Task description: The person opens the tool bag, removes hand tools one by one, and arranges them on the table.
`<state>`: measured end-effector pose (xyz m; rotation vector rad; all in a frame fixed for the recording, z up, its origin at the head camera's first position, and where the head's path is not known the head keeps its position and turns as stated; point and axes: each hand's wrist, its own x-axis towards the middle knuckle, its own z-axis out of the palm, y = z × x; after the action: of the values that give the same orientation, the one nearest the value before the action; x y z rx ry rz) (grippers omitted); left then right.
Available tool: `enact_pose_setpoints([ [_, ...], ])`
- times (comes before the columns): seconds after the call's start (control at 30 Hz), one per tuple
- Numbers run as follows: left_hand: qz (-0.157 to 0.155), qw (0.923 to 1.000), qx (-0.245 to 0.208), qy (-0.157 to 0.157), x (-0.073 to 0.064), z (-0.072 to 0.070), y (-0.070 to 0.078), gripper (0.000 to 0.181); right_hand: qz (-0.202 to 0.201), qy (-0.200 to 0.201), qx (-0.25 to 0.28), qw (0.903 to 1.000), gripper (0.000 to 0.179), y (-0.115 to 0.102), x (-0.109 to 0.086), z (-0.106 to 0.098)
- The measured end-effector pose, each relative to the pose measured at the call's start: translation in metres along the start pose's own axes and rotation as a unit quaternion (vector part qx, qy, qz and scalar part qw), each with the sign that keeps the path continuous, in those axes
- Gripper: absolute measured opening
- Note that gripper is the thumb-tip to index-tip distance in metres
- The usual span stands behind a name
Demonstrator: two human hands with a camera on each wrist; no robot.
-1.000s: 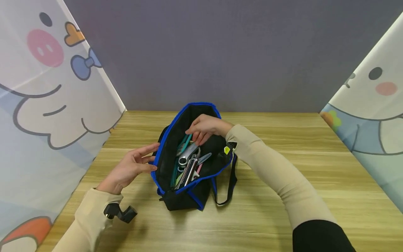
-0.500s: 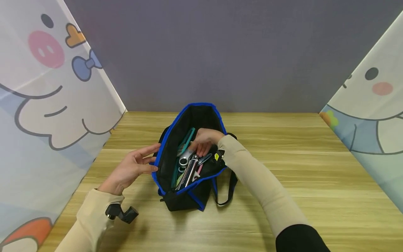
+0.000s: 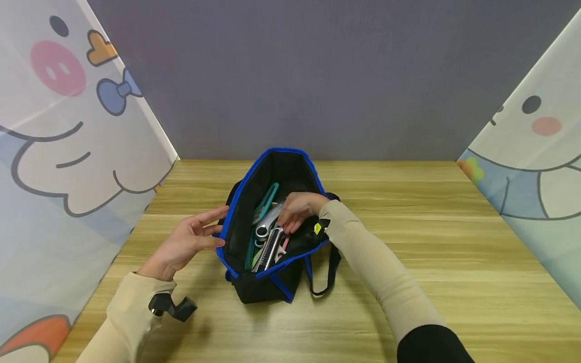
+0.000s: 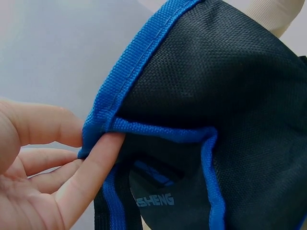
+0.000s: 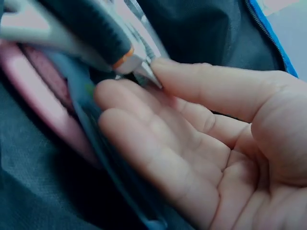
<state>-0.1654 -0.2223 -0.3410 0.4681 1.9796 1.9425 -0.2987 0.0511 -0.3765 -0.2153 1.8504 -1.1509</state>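
"Inside the bag (image 3: 258, 288), what's there?"
"Tools (image 3: 271, 248), plus my right hand (image 3: 299, 209): fingers half-bent, thumb touching one tip, can't tell if gripped. My left hand (image 3: 192, 239) pinches the rim (image 4: 127, 69)."

Before you: bag (image 3: 260, 292) — black, blue-edged; tool (image 5: 100, 36) — dark, orange-banded; handle (image 5: 38, 96), pink; table (image 3: 454, 252), yellow-brown wood grain; wall (image 3: 317, 75), grey; your sleeves (image 3: 374, 264), beige.

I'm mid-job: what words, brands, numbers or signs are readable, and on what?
"SHENG" on the bag, left wrist view; its start is hidden.
Blue mark above it: not legible.
Tools and yellow sticker: too small or blurred to read.
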Motion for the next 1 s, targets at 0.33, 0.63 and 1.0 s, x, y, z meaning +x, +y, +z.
enact_pose_setpoints([
  [0.33, 0.005, 1.0000, -0.004, -0.005, 0.000, -0.002, -0.001, 0.069, -0.055, -0.011, 0.046, 0.9974, 0.011, -0.005, -0.005, -0.001],
  [0.63, -0.002, 1.0000, 0.001, -0.002, -0.001, -0.002, -0.001, 0.070, -0.089, 0.063, 0.048, 0.9929, 0.014, -0.017, -0.018, -0.004],
  [1.0, 0.005, 1.0000, -0.001, -0.006, -0.001, -0.003, -0.001, 0.070, -0.142, 0.127, 0.024, 0.9814, 0.014, -0.035, -0.043, -0.014],
])
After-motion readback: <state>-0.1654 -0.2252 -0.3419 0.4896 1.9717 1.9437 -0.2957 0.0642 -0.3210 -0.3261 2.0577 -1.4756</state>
